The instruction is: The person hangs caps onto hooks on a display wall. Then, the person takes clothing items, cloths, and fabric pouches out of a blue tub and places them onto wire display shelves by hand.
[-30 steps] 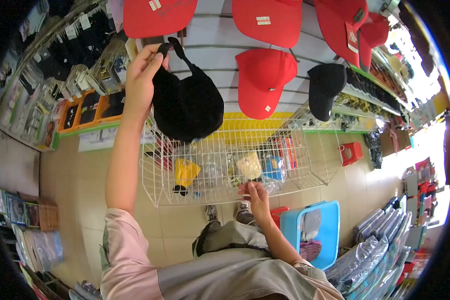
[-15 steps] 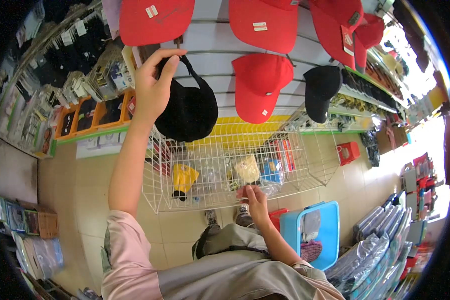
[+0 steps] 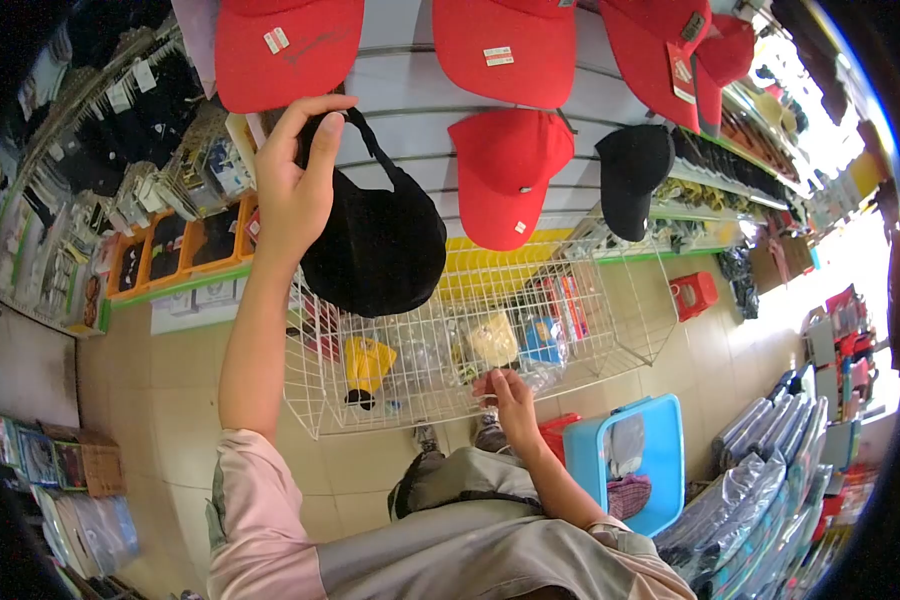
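Observation:
My left hand [image 3: 298, 175] is raised at the display wall, thumb and fingers closed on the strap end of a black cap [image 3: 375, 245]. The cap hangs from it, over the left back part of a wire basket [image 3: 610, 345]. Part of the cap is hidden behind my fingers. Low at the basket's front rim, my right hand [image 3: 510, 400] has its fingers closed on the wire. Inside the basket lie a yellow item with a black end [image 3: 368, 368], a cream packet in clear wrap [image 3: 492, 340] and a blue packet [image 3: 543, 340].
Red caps [image 3: 515, 175] and another black cap [image 3: 635, 180] hang on the slatted wall. Orange bins [image 3: 180, 250] line the left shelf. A blue tub [image 3: 675, 440] stands right of my legs, beside plastic-wrapped goods [image 3: 730, 510]. Farther off is a red stool [image 3: 694, 295].
The black cap has come slightly lower and right relative to the wall, still in my left hand. The view has shifted a little. My right hand stays at the basket rim.

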Action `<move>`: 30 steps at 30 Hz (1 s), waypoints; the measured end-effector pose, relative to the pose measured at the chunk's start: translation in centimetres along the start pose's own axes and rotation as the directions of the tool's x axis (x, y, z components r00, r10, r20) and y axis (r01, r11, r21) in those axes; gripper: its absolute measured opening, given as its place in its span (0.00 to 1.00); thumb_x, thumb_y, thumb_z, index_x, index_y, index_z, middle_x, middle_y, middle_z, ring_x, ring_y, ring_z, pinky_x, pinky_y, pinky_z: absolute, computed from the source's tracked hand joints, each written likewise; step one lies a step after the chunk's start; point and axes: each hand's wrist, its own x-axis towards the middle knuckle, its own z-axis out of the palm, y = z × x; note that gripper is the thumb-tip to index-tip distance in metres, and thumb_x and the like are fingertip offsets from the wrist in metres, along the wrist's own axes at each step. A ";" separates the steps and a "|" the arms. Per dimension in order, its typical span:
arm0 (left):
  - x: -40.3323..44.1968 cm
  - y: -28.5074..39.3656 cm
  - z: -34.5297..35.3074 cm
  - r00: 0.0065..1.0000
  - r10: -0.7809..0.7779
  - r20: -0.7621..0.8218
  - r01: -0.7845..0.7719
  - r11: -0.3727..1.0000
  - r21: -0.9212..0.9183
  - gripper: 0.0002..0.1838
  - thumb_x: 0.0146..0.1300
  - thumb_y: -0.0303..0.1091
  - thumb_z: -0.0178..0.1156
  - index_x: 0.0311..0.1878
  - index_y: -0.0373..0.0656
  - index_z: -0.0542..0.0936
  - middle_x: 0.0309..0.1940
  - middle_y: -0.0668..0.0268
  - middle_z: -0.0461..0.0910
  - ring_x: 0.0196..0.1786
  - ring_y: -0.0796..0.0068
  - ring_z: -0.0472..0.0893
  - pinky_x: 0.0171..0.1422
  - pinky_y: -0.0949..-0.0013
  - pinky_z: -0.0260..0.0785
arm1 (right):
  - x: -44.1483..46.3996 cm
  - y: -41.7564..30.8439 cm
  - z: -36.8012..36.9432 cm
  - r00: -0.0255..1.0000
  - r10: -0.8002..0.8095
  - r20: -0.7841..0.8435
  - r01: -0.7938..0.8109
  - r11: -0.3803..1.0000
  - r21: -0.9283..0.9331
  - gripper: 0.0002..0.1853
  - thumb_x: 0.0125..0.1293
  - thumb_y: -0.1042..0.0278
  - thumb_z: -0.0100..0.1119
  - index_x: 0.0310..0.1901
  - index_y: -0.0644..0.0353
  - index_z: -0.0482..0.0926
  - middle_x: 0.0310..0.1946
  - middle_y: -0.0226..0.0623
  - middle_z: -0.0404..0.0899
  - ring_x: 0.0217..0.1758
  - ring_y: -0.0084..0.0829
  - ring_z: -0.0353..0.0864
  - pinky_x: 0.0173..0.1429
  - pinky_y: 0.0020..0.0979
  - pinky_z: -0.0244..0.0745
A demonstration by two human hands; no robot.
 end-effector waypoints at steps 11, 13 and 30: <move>0.0 -1.9 0.0 0.975 0.196 -0.106 -0.163 0.952 0.260 0.11 0.75 0.34 0.55 0.49 0.37 0.80 0.40 0.71 0.79 0.43 0.85 0.74 0.49 0.79 0.65 | 0.8 0.2 -0.4 1.000 -0.022 -0.013 0.022 1.000 0.008 0.15 0.79 0.57 0.46 0.45 0.61 0.75 0.40 0.37 0.83 0.40 0.26 0.82 0.44 0.29 0.76; 0.0 -3.4 -0.1 0.983 0.133 -0.124 -0.106 0.973 0.205 0.11 0.75 0.35 0.54 0.49 0.37 0.80 0.40 0.71 0.79 0.42 0.84 0.75 0.50 0.79 0.66 | 0.9 0.3 -0.5 1.000 -0.015 -0.016 0.015 1.000 0.018 0.15 0.79 0.57 0.46 0.45 0.61 0.75 0.39 0.37 0.83 0.40 0.26 0.82 0.44 0.29 0.76; 4.3 -12.5 0.2 0.946 0.253 -0.202 -0.177 0.927 0.330 0.14 0.71 0.34 0.58 0.53 0.34 0.76 0.43 0.55 0.81 0.46 0.61 0.80 0.51 0.60 0.70 | 9.3 -2.7 -1.2 0.995 0.095 0.037 -0.100 0.984 0.145 0.17 0.77 0.57 0.48 0.54 0.62 0.75 0.47 0.35 0.82 0.45 0.28 0.82 0.47 0.30 0.77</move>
